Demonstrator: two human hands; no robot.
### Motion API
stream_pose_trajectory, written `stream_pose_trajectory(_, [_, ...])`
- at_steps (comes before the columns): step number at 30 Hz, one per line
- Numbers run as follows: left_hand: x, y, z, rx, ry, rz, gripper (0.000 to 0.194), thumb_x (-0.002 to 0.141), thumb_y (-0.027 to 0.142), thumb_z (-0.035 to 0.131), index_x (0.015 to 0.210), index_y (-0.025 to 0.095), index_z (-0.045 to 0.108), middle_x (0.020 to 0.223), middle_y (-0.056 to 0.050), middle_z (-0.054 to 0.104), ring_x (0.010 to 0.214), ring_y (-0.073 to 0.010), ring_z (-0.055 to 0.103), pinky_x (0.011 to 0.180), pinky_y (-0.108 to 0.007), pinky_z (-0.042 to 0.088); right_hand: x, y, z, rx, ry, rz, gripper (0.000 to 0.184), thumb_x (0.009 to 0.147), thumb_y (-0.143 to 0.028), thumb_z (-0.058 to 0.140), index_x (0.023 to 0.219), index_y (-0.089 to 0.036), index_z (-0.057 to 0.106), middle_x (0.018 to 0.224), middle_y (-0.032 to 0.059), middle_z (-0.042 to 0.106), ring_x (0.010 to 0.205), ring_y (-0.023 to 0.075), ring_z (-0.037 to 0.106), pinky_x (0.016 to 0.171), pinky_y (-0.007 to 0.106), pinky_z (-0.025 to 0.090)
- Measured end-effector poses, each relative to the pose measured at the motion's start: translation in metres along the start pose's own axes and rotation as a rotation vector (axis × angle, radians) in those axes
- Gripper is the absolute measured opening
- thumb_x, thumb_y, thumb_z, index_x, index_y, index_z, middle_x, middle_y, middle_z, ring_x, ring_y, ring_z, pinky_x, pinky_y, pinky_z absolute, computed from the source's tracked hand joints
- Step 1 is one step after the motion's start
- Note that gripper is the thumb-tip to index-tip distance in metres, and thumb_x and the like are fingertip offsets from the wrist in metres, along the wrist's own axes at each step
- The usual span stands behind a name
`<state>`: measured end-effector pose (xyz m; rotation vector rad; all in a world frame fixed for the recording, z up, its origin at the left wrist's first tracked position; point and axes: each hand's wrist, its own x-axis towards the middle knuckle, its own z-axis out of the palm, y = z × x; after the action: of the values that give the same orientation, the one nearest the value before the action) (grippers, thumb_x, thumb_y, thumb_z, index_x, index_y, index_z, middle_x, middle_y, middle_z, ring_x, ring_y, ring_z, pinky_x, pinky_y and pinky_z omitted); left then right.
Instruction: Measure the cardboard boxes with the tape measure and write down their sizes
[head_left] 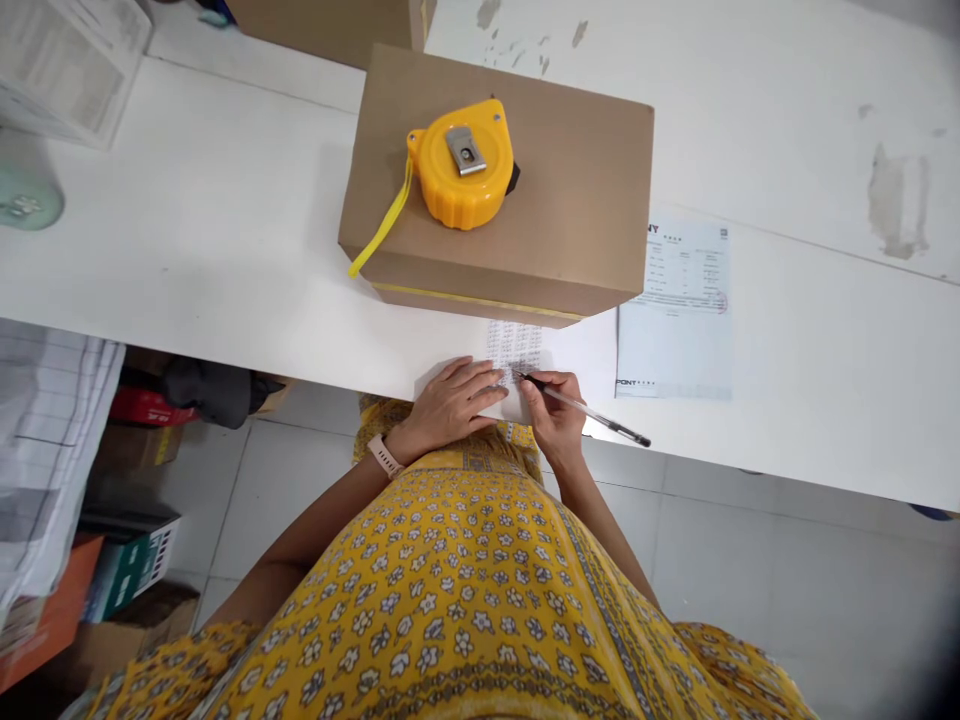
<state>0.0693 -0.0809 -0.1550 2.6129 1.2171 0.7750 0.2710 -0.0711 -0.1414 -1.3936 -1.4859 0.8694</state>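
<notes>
One pen (585,409), gripped by right hand (556,412), slants leftward onto written sheet (514,345), near edge of bench (825,370); left hand (459,405) open, flat.

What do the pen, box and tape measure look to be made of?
Pen: probably clear plastic with a slight gloss, as its middle looks see-through.
Box: likely cardboard; it is plain brown and matte.
Tape measure: seemingly hard yellow plastic, smooth with soft highlights; its clip looks like metal, given the silvery sheen.
</notes>
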Motion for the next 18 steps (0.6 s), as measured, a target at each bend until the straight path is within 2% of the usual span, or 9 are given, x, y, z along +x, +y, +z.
stream_pose_trajectory(4, [-0.0002,0.0,-0.0003,-0.007,-0.003,0.005,0.039,0.096,0.048,0.066,0.123,0.019,0.066,0.135,-0.008,0.069,0.133,-0.0252,0.058,0.116,-0.047,0.044,-0.0013,-0.0033,0.0023,-0.024,0.053,-0.028,0.025,0.093,-0.038,0.065,0.079,-0.024,0.049,0.063,-0.0047,0.054,0.054,0.0112,0.048,0.051,0.026,0.039])
stream_pose_trajectory(7, [0.0,-0.0004,-0.0003,-0.012,0.007,0.009,0.039,0.096,0.047,0.067,0.123,0.018,0.066,0.134,-0.008,0.069,0.132,-0.0253,0.059,0.116,-0.047,0.045,-0.0018,-0.0028,0.0023,-0.039,-0.002,-0.063,0.026,0.094,-0.031,0.061,0.077,-0.024,0.043,0.058,-0.0073,0.047,0.05,0.0097,0.041,0.05,0.025,0.034])
stream_pose_trajectory(11, [-0.0002,-0.0006,0.0,-0.016,0.002,0.005,0.038,0.096,0.047,0.065,0.122,0.019,0.066,0.135,-0.008,0.069,0.133,-0.0246,0.059,0.116,-0.047,0.045,-0.0024,-0.0005,0.0014,-0.103,-0.059,-0.073,0.025,0.094,-0.029,0.061,0.078,-0.024,0.042,0.06,-0.0077,0.046,0.049,0.0089,0.039,0.051,0.026,0.034])
stream_pose_trajectory(18, [-0.0009,-0.0003,-0.0006,-0.037,-0.047,-0.028,0.036,0.098,0.048,0.062,0.123,0.022,0.065,0.137,-0.006,0.068,0.136,-0.0237,0.057,0.117,-0.048,0.044,-0.0037,0.0034,0.0026,-0.161,-0.048,-0.1,0.024,0.094,-0.029,0.06,0.078,-0.025,0.042,0.06,-0.0073,0.046,0.05,0.0094,0.04,0.051,0.026,0.035])
